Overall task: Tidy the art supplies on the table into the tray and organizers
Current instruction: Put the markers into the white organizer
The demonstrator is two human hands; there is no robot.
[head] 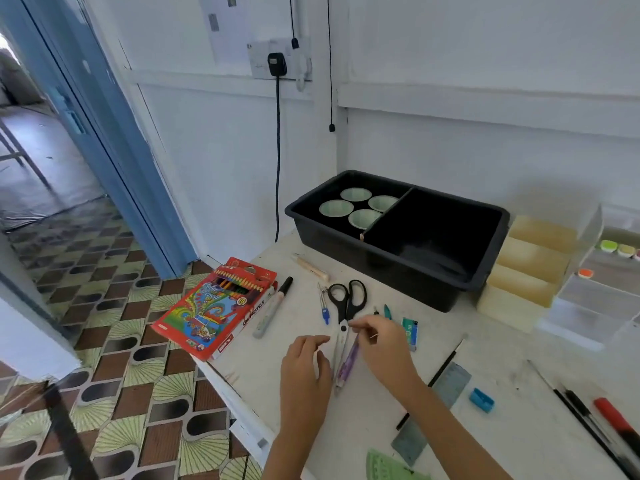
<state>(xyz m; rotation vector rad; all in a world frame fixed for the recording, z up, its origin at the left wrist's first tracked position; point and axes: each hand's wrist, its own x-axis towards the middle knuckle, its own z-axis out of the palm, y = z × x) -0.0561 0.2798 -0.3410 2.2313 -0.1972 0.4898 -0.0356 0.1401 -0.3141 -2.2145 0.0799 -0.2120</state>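
Black-handled scissors (346,306), frame centre, likely being picked up: right hand (381,344) touching, grip impossible to tell; left hand (304,365) open alongside. Next calls for firm pinch, lift toward tray (381,259).

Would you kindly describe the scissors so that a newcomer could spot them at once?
Find the black tray at the back of the white table. Just in front of its near wall, right of the grey marker, lie the scissors. They alone have two black loop handles, which point toward the tray.
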